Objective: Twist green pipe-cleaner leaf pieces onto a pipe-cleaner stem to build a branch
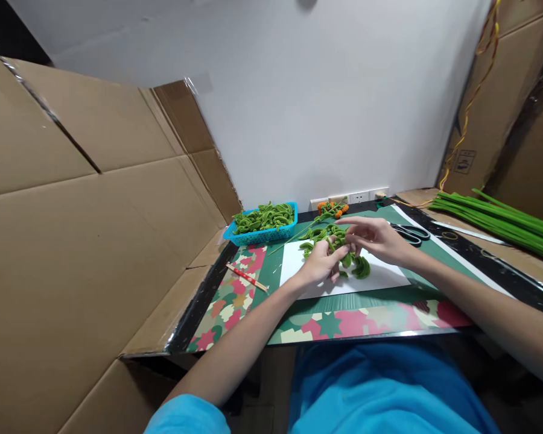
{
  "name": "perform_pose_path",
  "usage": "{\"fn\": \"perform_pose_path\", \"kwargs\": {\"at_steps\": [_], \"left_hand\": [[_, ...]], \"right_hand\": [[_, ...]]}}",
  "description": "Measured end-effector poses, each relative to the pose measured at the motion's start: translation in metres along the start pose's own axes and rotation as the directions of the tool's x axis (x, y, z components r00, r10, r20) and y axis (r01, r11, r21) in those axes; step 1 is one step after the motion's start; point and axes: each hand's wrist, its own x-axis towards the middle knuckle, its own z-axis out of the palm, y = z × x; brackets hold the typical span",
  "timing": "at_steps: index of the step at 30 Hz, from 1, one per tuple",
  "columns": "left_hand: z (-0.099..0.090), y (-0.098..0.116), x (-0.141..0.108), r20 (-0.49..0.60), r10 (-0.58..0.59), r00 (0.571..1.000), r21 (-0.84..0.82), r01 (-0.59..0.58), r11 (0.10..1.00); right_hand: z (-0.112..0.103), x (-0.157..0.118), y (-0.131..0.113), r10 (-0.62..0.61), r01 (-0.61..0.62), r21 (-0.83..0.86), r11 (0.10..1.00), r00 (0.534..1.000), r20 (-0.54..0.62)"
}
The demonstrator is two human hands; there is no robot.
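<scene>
Both my hands meet over a white sheet of paper (pixel 380 279). My left hand (pixel 320 261) is closed, its thumb and fingers pinching a fuzzy green pipe-cleaner leaf (pixel 346 259). From the right, my right hand (pixel 371 239) touches the same leaf with thumb and fingertips pinched together, partly hiding it. Just behind the hands lies a pile of green pipe-cleaner leaves (pixel 328 231). Several curled leaves (pixel 361 268) rest on the paper just below my right hand.
A blue basket (pixel 265 236) full of green pieces stands at back left. Orange pipe-cleaner flowers (pixel 333 209) lie behind the pile. Black-handled scissors (pixel 409 234) and long green pipe cleaners (pixel 498 220) are on the right. A wrapped red stick (pixel 247 277) lies left; cardboard (pixel 95 241) walls that side.
</scene>
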Motion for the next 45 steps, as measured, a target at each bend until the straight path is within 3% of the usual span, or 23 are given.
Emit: {"fn": "perform_pose_path", "kwargs": {"at_steps": [3,5,12,17,30,35,45], "left_hand": [[0.001,0.004,-0.001,0.05,-0.064,0.997,-0.019,0.065,0.998],[0.002,0.004,-0.001,0.049,-0.086,0.995,-0.026,0.088,0.996],[0.011,0.006,-0.003,0.05,-0.059,0.997,-0.082,0.063,0.995],[0.007,0.013,-0.004,0.081,-0.11,0.991,-0.067,0.115,0.991],[0.002,0.016,-0.002,0.024,-0.076,0.997,-0.144,0.079,0.986],[0.001,0.014,0.0,-0.032,-0.041,0.999,-0.156,0.035,0.987],[0.01,0.013,0.0,-0.147,0.054,0.988,-0.105,-0.07,0.992]], "right_hand": [[-0.004,-0.002,-0.003,-0.185,0.172,-0.265,0.949,0.982,-0.024],[-0.005,-0.003,-0.005,-0.279,0.263,-0.402,0.877,0.96,0.02],[-0.002,-0.005,-0.003,-0.307,0.363,-0.638,0.679,0.93,0.203],[-0.008,-0.003,0.002,-0.304,0.336,-0.656,0.676,0.938,0.167],[-0.006,-0.002,0.007,-0.268,0.259,-0.612,0.747,0.96,0.078],[-0.006,-0.002,0.008,-0.287,0.206,-0.674,0.71,0.958,-0.01],[0.006,-0.008,-0.002,-0.364,0.259,-0.706,0.659,0.931,0.001]]}}
